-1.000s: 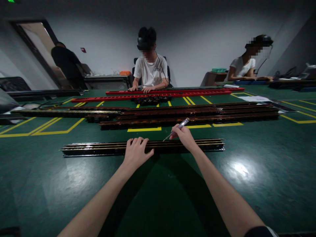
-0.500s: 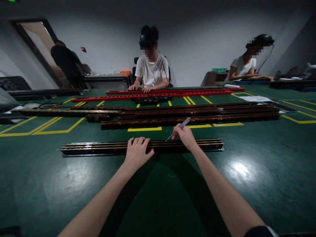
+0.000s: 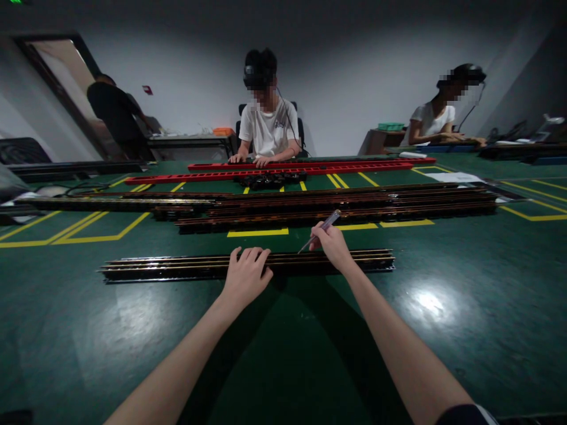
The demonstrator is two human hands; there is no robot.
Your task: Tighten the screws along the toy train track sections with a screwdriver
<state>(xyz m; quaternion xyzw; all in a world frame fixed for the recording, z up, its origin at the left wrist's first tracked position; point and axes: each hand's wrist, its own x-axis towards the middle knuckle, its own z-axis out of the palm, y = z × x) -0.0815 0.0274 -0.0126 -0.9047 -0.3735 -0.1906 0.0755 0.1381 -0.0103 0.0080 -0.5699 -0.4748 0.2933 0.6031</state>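
Observation:
A long black strip assembly with thin gold-coloured edges (image 3: 168, 267) lies crosswise on the green table. My left hand (image 3: 248, 273) rests over its middle, fingers bent across the top and thumb at the near side, gripping it. To the right, my right hand (image 3: 328, 241) is closed round a slim screwdriver-like tool (image 3: 330, 220). The tool slants down to the left, its thin tip at the strip's top; whether the tip touches cannot be made out.
Behind lies a pile of long dark strips (image 3: 354, 203), then red slotted rails (image 3: 274, 172) and a small black heap (image 3: 266, 179). A person (image 3: 269, 127) sits opposite, hands at the rails. Others are at the right and back left.
The strip assembly has slid slightly to the left under my left hand. My right hand and the tool have hardly moved, and the whole view has shifted a little.

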